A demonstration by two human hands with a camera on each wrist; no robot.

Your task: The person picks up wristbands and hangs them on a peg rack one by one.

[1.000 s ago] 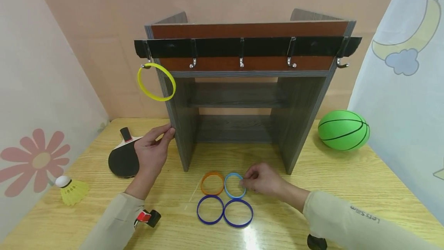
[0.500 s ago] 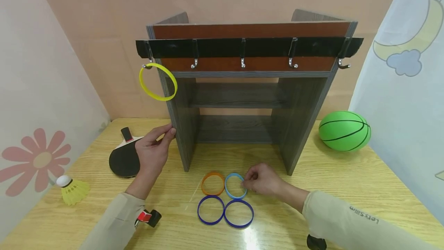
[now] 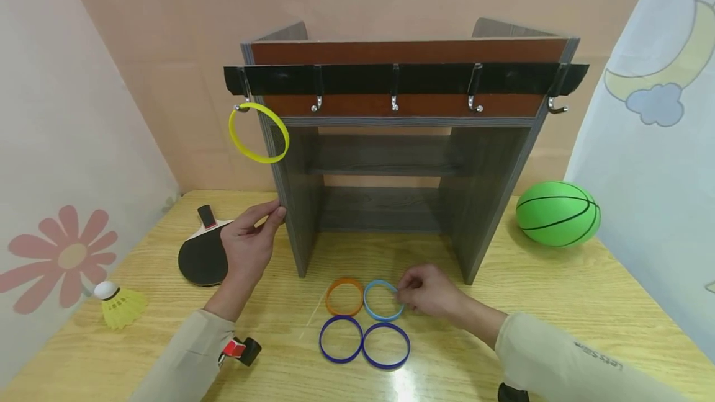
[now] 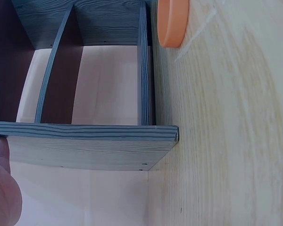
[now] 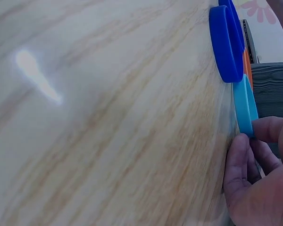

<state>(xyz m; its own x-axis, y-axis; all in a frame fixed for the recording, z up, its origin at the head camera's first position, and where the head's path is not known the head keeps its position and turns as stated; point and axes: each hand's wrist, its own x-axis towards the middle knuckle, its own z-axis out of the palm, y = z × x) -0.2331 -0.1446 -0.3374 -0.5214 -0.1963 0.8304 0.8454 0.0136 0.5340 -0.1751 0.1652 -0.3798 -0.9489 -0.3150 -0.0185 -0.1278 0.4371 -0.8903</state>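
My right hand (image 3: 430,290) pinches the right edge of a light blue ring (image 5: 243,110) between thumb and fingers, low over the table. Beside that ring lies an orange ring (image 3: 344,314), with two dark blue rings (image 3: 339,361) in front of them. My left hand (image 3: 249,247) grips the front edge of the left side panel of a grey wooden shelf unit (image 3: 491,185), thumb and fingertips at the edge. A yellow ring (image 3: 259,160) hangs from the leftmost hook of the black hook rail (image 3: 357,79) across the shelf's top front.
Several other metal hooks (image 3: 318,104) along the rail hold nothing. To the left lie a black table tennis bat (image 3: 202,258) and a yellow shuttlecock (image 3: 121,308). A green ball (image 3: 558,213) sits right of the shelf on the wooden table (image 3: 536,290).
The head view has shifted slightly. My right hand and the light blue ring's held edge have edged a little to the right; my left hand stays at the panel.
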